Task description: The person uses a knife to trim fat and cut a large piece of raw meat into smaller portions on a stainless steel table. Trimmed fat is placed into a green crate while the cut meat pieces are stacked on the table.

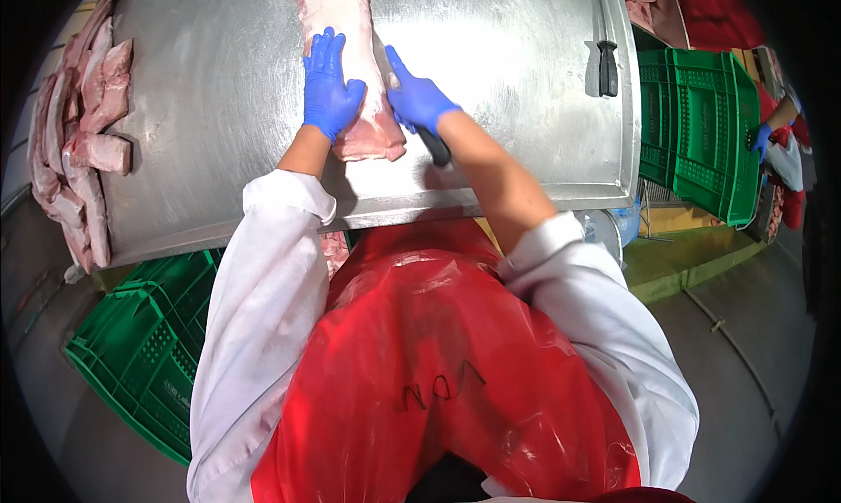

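Note:
A long pale slab of raw meat (346, 30) lies lengthwise on the steel table (508, 74). My left hand (329, 84), in a blue glove, lies flat on the slab's left side with its fingers spread. My right hand (417, 96), also in a blue glove, is closed around a knife with a black handle (434, 147) at the slab's right edge. The blade is hidden between hand and meat. I wear white sleeves and a red plastic apron (438, 363).
Several cut strips of meat (83, 126) are piled along the table's left edge. A second black-handled knife (606, 68) lies at the table's right side. Green plastic crates stand at the right (701, 126) and lower left (140, 345). Another person's blue-gloved hand (760, 138) shows at far right.

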{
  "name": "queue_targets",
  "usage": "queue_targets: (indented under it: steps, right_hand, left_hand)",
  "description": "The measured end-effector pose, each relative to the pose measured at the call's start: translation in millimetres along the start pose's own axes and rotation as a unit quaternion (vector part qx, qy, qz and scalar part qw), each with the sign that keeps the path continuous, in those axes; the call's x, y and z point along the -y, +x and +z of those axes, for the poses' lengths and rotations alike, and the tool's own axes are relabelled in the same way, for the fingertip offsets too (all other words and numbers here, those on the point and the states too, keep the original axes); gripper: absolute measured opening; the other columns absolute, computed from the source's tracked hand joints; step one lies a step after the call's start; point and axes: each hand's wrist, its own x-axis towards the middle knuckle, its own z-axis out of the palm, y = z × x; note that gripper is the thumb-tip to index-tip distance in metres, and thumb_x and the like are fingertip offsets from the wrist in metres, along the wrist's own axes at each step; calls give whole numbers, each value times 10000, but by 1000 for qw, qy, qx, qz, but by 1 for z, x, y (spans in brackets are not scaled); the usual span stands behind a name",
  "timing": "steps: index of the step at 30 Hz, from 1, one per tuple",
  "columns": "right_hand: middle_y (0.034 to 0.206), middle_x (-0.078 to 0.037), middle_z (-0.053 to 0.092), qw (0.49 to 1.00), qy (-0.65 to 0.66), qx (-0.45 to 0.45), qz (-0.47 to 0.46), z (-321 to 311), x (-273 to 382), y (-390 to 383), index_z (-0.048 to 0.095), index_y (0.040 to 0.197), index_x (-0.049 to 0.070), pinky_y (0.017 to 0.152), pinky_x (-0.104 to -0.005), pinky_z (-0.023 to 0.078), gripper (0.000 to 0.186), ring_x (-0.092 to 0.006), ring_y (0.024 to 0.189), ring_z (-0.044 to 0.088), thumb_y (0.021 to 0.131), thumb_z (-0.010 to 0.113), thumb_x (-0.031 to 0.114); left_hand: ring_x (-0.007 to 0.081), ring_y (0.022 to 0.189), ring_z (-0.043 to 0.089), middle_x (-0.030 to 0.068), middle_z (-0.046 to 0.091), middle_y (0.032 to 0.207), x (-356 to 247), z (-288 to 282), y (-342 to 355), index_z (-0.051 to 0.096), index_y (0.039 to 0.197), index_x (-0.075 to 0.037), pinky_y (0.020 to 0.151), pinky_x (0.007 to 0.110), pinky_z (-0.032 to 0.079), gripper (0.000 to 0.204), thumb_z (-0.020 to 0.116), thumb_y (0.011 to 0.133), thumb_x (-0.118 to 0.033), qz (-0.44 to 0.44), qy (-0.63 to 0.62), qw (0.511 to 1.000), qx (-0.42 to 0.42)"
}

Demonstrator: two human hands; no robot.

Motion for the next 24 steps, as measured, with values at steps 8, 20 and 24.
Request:
queue_targets:
  steps: [8, 20, 24]
  right_hand:
    - [856, -234, 690, 999, 2, 35, 39, 17, 6, -36, 12, 1607, 205, 623, -402, 556, 792, -281, 629, 655, 946, 447, 171]
    - [726, -115, 621, 991, 60, 64, 106, -8, -45, -276, 89, 1604, 298, 538, -320, 517, 763, -167, 554, 588, 984, 491, 109]
    - [760, -63, 613, 978, 141, -107, 109, -49, -77, -309, 95, 1602, 328, 493, -264, 493, 805, -113, 557, 563, 970, 506, 46]
  left_hand:
    - [448, 1475, 215, 266, 285, 1574, 16, -2, 12, 386, 1465, 0, 1213, 532, 150, 736, 562, 789, -234, -17, 21, 1000, 8]
    - [373, 1342, 466, 308, 433, 1453, -25, -13, 121, 493, 1375, 57, 1087, 442, 414, 854, 727, 739, -463, -367, 189, 899, 149]
    - [356, 1022, 664, 289, 650, 1128, 27, -7, 154, 587, 1278, 49, 892, 422, 539, 749, 786, 730, -422, -373, 73, 917, 124]
